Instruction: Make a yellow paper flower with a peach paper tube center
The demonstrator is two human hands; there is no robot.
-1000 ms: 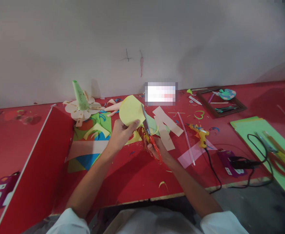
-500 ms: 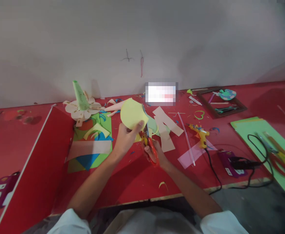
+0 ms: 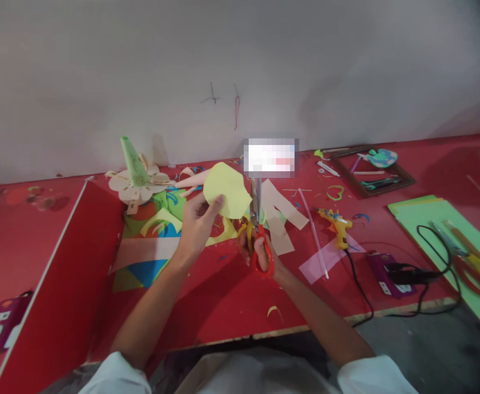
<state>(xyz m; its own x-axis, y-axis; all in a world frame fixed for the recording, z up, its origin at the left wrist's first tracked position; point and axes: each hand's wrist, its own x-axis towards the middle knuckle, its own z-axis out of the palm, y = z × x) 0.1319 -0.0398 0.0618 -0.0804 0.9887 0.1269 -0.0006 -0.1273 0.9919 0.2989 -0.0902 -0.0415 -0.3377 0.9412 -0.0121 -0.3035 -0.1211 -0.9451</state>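
Nearest you, the white sleeves (image 3: 115, 377) reach in over the front edge of the red table (image 3: 223, 306); a thin yellow curl (image 3: 273, 311) lies on it, nearer you than the scissors. Your right hand (image 3: 261, 251) has its fingers closed round the scissors (image 3: 255, 218), thumb in the red loop, blades pointing away toward the wall; whether the blades are parted, cannot tell. Just left of the scissors, your left hand (image 3: 199, 227) pinches the yellow paper (image 3: 226, 189), thumb on top, other fingers underneath; its notched right edge sits beside the blades, contact unclear. Well left of the scissors: a red panel (image 3: 59, 290) standing on edge, then a pale pink strip (image 3: 145, 249) over blue and green paper. Right of the scissors: a pink sheet (image 3: 317, 265) under a clear tube (image 3: 314, 235), then a yellow glue gun (image 3: 338, 227) with black cord, a purple power box (image 3: 381, 268) past it, and farthest right a green paper stack (image 3: 420, 213) with a second pair of scissors on top. Just beyond the scissors to the right, pale strips (image 3: 283, 201) overlap. Farther off than the scissors, to the left, a green cone (image 3: 133, 164) stands on pale petals (image 3: 127, 191); to the right, a brown frame (image 3: 349, 178) surrounds small tools. Behind everything, beyond the scissors, the grey wall (image 3: 141, 65), bearing a red loop (image 3: 236, 112).
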